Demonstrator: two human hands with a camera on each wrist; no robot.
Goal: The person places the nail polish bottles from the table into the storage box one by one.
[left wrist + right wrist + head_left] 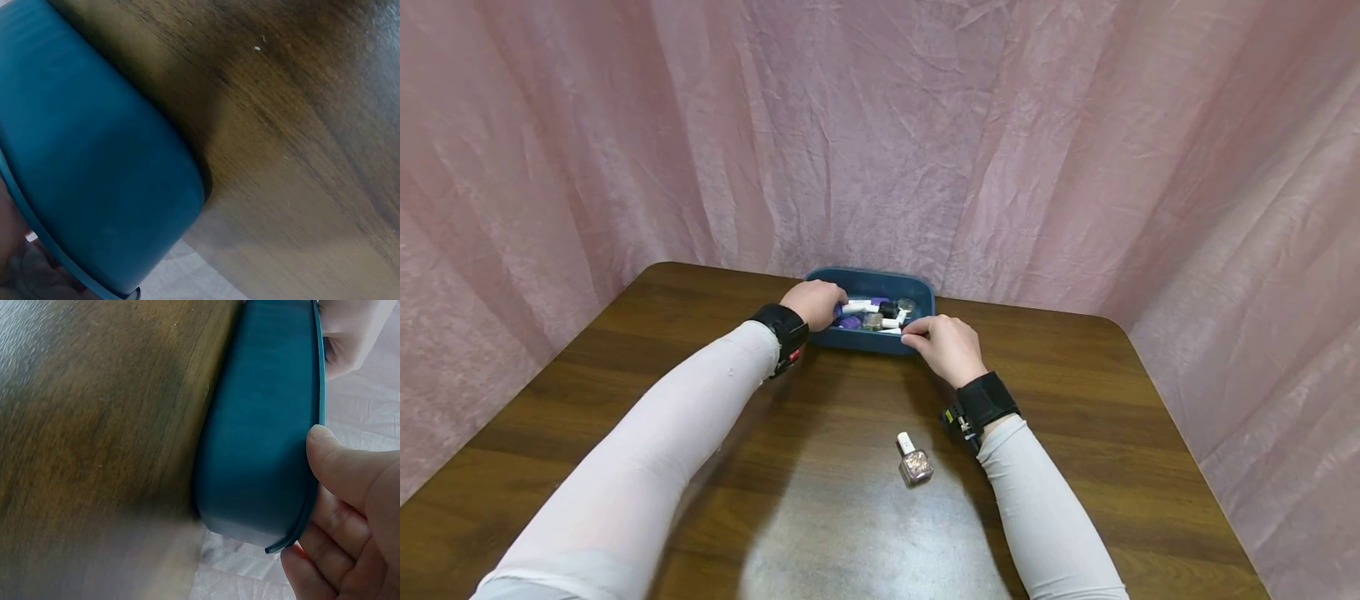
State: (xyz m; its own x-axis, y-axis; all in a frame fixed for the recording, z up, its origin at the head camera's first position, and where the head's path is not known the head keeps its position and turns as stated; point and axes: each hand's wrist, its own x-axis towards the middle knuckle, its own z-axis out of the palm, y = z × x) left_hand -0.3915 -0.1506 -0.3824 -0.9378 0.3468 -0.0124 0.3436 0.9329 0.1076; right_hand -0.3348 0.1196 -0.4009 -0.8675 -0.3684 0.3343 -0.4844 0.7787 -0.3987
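A dark teal plastic bin (872,342) stands at the back of the table, holding several small nail polish bottles with white, black and purple parts. At its left end my left hand (814,303) reaches over the rim. Its fingertips are mostly hidden, with a purple-blue item right beneath them. My right hand (950,343) is at the front right corner, thumb and index finger close together at the rim. In the right wrist view its thumb (334,456) touches the rim and the other fingers curl beyond it. A glittery nail polish bottle (916,467) with a white cap lies nearer me.
The brown wooden table (1045,467) has rounded back corners. Pink curtains (880,133) hang close behind the bin and along both sides. A bright glare lies on the front middle of the tabletop.
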